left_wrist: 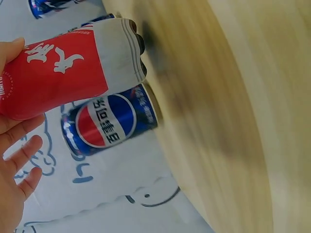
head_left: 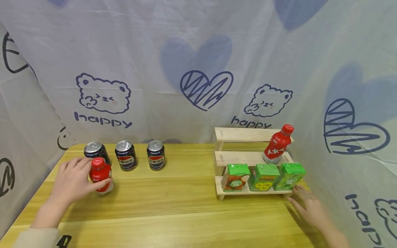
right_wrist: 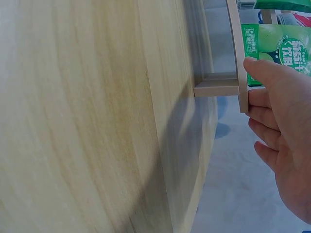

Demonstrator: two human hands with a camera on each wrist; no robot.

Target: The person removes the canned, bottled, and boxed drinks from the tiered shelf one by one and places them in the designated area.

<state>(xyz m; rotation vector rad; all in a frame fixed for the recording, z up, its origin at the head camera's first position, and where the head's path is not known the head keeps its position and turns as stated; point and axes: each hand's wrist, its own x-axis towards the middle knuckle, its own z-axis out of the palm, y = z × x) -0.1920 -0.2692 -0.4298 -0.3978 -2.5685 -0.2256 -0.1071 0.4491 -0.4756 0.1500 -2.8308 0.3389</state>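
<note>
At the left, my left hand [head_left: 72, 179] holds a red-capped drink bottle [head_left: 100, 174] upright between thumb and fingers. The left wrist view shows the red and grey bottle [left_wrist: 63, 68] with the thumb on one side and some fingers spread below. Right behind it stands a dark blue cola can [left_wrist: 112, 121]. At the far right, my right hand [head_left: 310, 208] grips the lower front corner of a wooden tiered rack [head_left: 242, 158]. Its thumb lies on the board's front edge beside a green juice carton [right_wrist: 277, 48], with the other fingers around the board's end.
Two more cola cans, a middle one [head_left: 125, 156] and a right one [head_left: 156, 155], stand in a row at the back left. Green cartons [head_left: 264, 177] line the rack's lowest step. Another red bottle [head_left: 278, 144] stands on the middle step. A printed cloth [head_left: 149, 86] hangs behind the table.
</note>
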